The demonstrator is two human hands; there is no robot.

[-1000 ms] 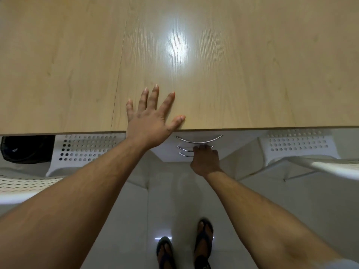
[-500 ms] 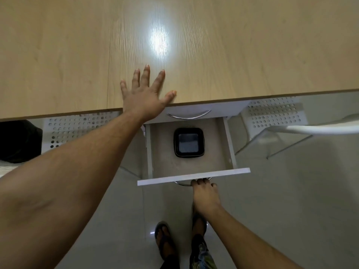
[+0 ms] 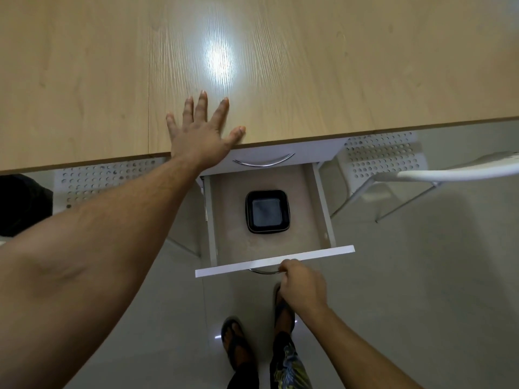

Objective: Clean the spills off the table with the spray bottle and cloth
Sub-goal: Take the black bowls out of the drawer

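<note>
Resting flat, fingers spread, left hand on light wooden table; right hand gripping curved metal handle of open white drawer (black square dish inside).

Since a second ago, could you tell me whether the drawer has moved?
Yes. The drawer, shut then, now stands pulled out from under the table toward the person, right hand at its handle.

No text, label, brand, number or sign can be read anywhere here.
</note>
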